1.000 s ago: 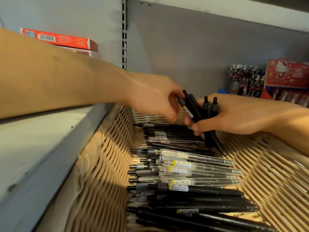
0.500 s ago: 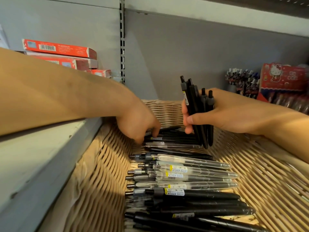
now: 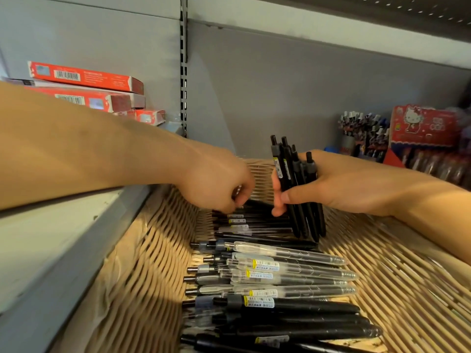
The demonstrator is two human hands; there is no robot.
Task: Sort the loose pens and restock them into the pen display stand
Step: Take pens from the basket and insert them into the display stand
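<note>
Right hand [image 3: 339, 186] fingers [image 3: 286, 196] are clamping a bundle of black pens [image 3: 297, 189], four click-tops showing, standing upright with tips down over the wicker basket [image 3: 397, 284]. Left hand [image 3: 216, 180] fingers are curling down onto the far black pens [image 3: 254, 220]; can't tell whether they are pinching one. In the basket, four clear-barrel pens [image 3: 285, 270] are lying crosswise mid-row, and about four black pens [image 3: 293, 324] are lying nearest the camera (the pile overlaps, count rough). Three red boxes [image 3: 84, 76] are stacking up on the left shelf. A red cartoon-cat pen box [image 3: 423, 128] is sitting far right.
</note>
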